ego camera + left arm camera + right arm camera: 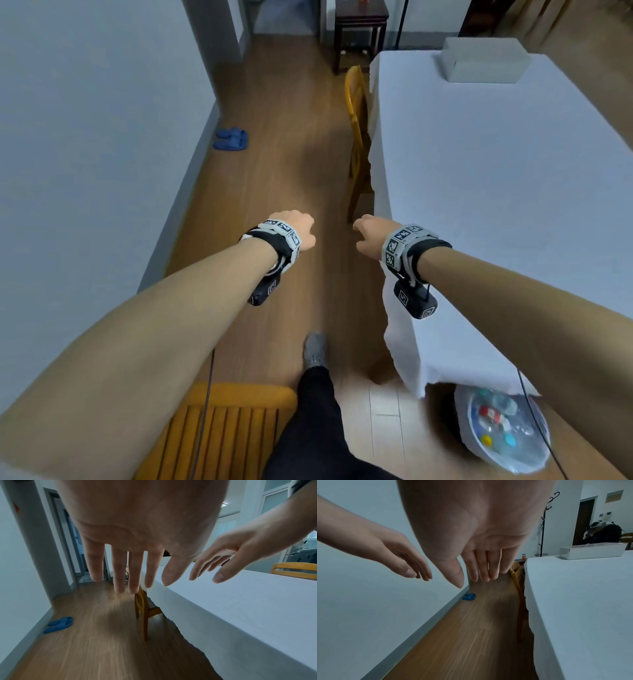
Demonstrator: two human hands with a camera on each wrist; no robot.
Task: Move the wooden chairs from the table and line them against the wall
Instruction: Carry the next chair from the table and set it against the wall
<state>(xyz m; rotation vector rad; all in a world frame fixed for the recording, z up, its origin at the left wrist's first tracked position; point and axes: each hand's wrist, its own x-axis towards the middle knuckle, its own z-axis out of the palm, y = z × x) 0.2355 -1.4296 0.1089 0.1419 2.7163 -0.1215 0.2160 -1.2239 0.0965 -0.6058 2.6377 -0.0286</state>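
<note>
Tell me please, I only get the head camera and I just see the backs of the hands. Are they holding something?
Observer: No. The wrist cameras show the left hand and the right hand with straight fingers, holding nothing.
Operator: I see one chair at the table and one by the feet. Any more?
Observer: Yes. The left wrist camera shows the back of a third chair past the far edge of the table.
Operator: Is the chair at the table pushed in?
Observer: Yes. In the left wrist camera the tucked chair has its slatted seat reaching under the table.
</note>
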